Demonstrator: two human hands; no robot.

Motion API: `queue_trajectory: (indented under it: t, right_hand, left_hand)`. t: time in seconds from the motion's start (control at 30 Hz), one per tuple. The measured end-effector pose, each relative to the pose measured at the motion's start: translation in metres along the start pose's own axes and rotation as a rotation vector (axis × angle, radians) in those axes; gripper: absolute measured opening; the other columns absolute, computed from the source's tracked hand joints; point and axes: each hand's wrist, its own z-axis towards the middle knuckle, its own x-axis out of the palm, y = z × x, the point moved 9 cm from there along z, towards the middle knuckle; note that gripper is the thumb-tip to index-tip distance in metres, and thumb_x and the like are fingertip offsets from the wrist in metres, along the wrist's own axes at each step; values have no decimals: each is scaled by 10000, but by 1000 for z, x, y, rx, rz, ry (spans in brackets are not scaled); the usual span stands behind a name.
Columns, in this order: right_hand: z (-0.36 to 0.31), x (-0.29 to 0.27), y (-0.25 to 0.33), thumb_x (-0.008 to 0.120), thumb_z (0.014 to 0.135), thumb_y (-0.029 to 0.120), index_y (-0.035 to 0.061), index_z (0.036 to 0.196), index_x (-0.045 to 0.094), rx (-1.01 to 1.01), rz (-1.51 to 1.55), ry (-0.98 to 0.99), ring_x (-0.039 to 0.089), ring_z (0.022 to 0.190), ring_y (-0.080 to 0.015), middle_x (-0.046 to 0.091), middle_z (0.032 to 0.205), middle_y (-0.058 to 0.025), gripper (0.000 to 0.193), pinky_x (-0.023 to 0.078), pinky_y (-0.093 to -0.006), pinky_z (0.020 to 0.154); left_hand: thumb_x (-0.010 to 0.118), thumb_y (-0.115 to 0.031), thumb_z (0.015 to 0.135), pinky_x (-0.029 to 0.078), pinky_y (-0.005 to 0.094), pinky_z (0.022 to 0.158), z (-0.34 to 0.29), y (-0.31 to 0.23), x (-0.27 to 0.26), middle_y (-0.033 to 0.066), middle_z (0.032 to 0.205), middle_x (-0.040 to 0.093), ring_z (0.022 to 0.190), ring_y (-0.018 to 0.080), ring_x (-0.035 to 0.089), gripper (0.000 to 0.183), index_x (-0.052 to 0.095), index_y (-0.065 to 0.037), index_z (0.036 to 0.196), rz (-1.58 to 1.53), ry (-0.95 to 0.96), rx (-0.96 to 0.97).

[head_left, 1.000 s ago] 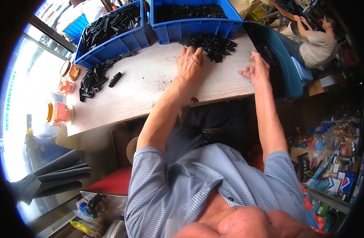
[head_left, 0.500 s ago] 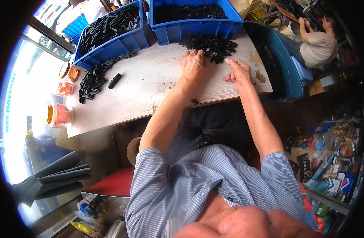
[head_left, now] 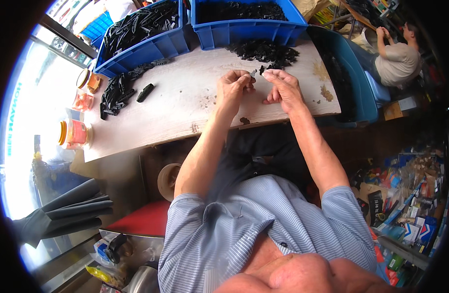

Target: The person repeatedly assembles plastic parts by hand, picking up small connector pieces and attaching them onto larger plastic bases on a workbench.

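My left hand (head_left: 232,88) is closed over the near side of the table, pinching a small greyish piece (head_left: 253,73) between thumb and fingers. Facing it, my right hand (head_left: 284,91) is closed too, with a small black part (head_left: 262,71) at its thumb and index tips. The two small pieces are close together; whether they touch I cannot tell. Just beyond my hands lies a loose pile of small black parts (head_left: 263,52). Off to the left, one longer black piece (head_left: 145,93) lies apart from a heap of similar black pieces (head_left: 118,95).
Two blue bins of black parts, a left bin (head_left: 146,54) and a right bin (head_left: 249,34), stand along the table's (head_left: 185,97) far edge. Lidded jars (head_left: 76,134) line its left end. A teal tub (head_left: 354,80) stands at the right, with a seated person (head_left: 395,61) beyond.
My left hand has come back from the pile with a small piece and turned toward my right hand. My right hand has moved slightly left, and the hands are closer together.
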Motion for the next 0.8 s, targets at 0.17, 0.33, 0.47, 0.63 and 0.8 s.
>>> queue_trajectory:
  t: [0.17, 0.33, 0.47, 0.63, 0.8]
  right_hand:
    - [6, 14, -9, 783, 793, 245, 49, 1017, 667, -65, -43, 131, 442, 366, -97, 471, 468, 0, 319, 483, -288, 420]
    - [1, 24, -6, 766, 813, 228, 29, 973, 664, -96, -115, 156, 430, 374, -80, 551, 592, 1, 274, 471, -259, 416]
    - [-4, 18, -7, 759, 820, 220, 35, 947, 653, -93, -113, 150, 450, 383, -87, 501, 515, 6, 248, 529, -290, 455]
    - [-5, 26, -10, 732, 851, 208, 49, 924, 639, -111, -67, 143, 487, 420, -103, 436, 474, 15, 197, 548, -316, 482]
    - [-3, 18, -10, 759, 821, 199, 37, 922, 647, -137, -37, 107, 494, 403, -108, 440, 464, 11, 221, 533, -309, 465]
  left_hand:
    - [626, -74, 848, 479, 233, 662, -16, -2, 7, 61, 765, 642, 685, 106, 580, 81, 644, 5, 859, -7, 46, -23]
    - [621, -99, 872, 518, 253, 672, -19, -4, 0, 66, 793, 644, 695, 111, 589, 113, 633, 10, 900, 26, 106, -26]
    - [670, -165, 869, 501, 291, 641, -36, -41, -35, 89, 821, 661, 692, 155, 595, 177, 656, -10, 953, 504, -220, 318]
    - [652, -233, 867, 452, 402, 689, -90, -161, -194, 125, 765, 635, 699, 242, 573, 201, 683, -48, 938, 1373, -1095, 896]
    - [598, -344, 879, 472, 437, 812, -73, -166, -246, 151, 836, 679, 826, 307, 614, 287, 742, -97, 912, 1606, -1063, 363]
